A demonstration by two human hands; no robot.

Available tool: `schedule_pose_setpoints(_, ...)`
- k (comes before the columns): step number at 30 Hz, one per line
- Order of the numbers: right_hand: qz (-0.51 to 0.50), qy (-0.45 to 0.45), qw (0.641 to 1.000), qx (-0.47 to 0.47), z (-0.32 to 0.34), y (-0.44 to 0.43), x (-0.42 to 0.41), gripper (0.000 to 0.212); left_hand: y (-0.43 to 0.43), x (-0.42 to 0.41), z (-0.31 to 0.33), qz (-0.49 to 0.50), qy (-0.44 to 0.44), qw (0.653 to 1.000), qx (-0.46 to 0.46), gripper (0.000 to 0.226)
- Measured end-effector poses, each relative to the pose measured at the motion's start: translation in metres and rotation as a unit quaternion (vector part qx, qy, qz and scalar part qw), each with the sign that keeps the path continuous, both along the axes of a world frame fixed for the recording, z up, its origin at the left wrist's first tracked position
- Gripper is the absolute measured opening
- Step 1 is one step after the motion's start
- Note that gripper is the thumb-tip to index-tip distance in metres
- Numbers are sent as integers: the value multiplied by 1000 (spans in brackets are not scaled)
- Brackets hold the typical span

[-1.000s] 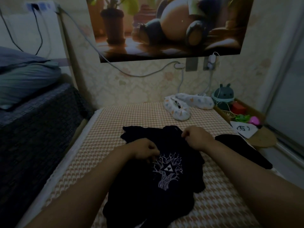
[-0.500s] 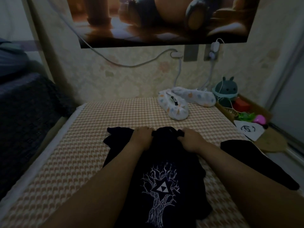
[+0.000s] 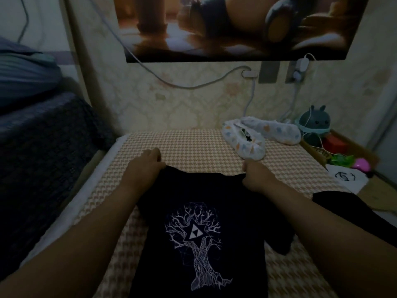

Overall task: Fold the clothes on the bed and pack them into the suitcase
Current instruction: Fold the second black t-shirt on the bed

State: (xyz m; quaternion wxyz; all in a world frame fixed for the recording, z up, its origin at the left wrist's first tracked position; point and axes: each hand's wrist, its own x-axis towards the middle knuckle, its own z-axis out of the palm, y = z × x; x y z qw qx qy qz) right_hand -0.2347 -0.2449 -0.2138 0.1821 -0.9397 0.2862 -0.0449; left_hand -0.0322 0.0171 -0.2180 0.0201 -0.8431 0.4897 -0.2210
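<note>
A black T-shirt (image 3: 202,196) with a white tree print lies stretched out on the bed (image 3: 193,147), print side up. My left hand (image 3: 146,164) grips its top left shoulder and my right hand (image 3: 255,175) grips its top right shoulder, pulling the top edge taut between them. A second black garment (image 3: 343,207) lies to the right, near the bed's edge. No suitcase is in view.
Two white patterned slippers (image 3: 253,143) lie at the far end of the bed by the wall. A side shelf at right holds a dark plush toy (image 3: 315,123), a red box and small items. A dark blanket (image 3: 43,147) covers furniture on the left.
Both hands have moved apart along the shirt's top edge, from the collar out to the shoulders, spreading the shirt flat and wide.
</note>
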Motion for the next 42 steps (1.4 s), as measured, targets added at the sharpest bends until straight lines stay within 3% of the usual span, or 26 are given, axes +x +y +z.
schedule_pose_setpoints(1, 5, -37, 999, -28, 1, 3, 5, 4, 2, 3, 2, -6, -7, 1000, 15, 23)
schedule_pose_setpoints(3, 6, -113, 992, -57, 8, 1, 21, 20, 2, 9, 10, -9, -23, 1000, 15, 20)
schedule_pose_setpoints(6, -5, -179, 975, -128, 14, -18, 48, 18, -1, 23, 12, 14, -61, 998, -24, 16)
schedule_pose_setpoints(8, 32, -88, 977, -194, 19, -23, 60, 32, -6, 23, 12, 85, -42, 995, -15, 17)
schedule_pose_setpoints(10, 65, 67, 972, -216, 19, -19, 67, 53, -12, 20, 4, 204, 57, 976, 48, 60)
schedule_pose_setpoints(12, 58, 186, 962, -193, 16, -9, 67, 65, -16, 11, -1, 256, 141, 947, 132, 73)
schedule_pose_setpoints(14, 65, 222, 955, -186, 8, 4, 60, 66, -17, 1, -8, 231, 170, 952, 110, 76)
schedule_pose_setpoints(17, 110, 139, 970, -168, 0, 26, 43, 60, -11, -23, -9, 186, 199, 962, 34, 67)
schedule_pose_setpoints(21, 180, 94, 976, -79, 2, 65, 6, 57, 6, -63, -7, 123, 232, 965, -8, 43)
schedule_pose_setpoints(25, 254, 118, 957, -79, 7, 99, -45, 57, 32, -113, -14, 34, 313, 946, -73, 6)
schedule_pose_setpoints(29, 317, 159, 930, -96, 6, 130, -85, 52, 55, -154, -9, -23, 384, 923, 6, 23)
schedule_pose_setpoints(33, 354, 126, 910, -175, 4, 147, -102, 46, 70, -166, 4, -25, 435, 897, 79, 33)
schedule_pose_setpoints(37, 353, 75, 916, -174, -8, 154, -113, 30, 90, -186, 23, 15, 543, 827, 143, 67)
schedule_pose_setpoints(39, 336, 65, 926, -162, -5, 152, -116, 24, 95, -196, 28, 32, 481, 851, 209, 79)
schedule_pose_setpoints(40, 325, 60, 930, -163, 0, 149, -118, 23, 95, -198, 27, 23, 443, 867, 228, 73)
schedule_pose_setpoints(42, 290, 44, 943, -159, 9, 135, -122, 24, 94, -200, 28, -15, 432, 882, 186, 37)
